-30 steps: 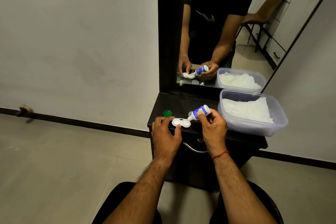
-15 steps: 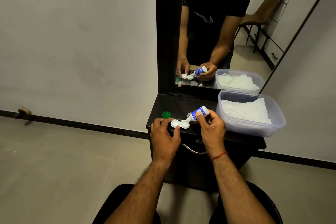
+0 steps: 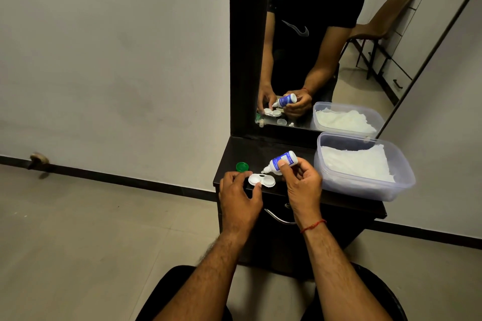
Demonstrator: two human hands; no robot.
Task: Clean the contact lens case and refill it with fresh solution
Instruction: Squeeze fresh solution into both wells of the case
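Bottle (image 3: 283, 161) label blue, unreadable, above lens case (image 3: 261, 180)

Swoosh logo (image 3: 297, 30) on black tee (image 3: 326, 5) in mirror (image 3: 407, 60), bottle label (image 3: 281, 162) txt unreadable

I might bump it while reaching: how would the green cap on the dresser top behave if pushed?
The green cap looks like small, thin plastic, so it is probably very light and easily knocked. It lies flat on the dresser top, so it would likely slide rather than roll. It sits near the left edge, so it might fall off.
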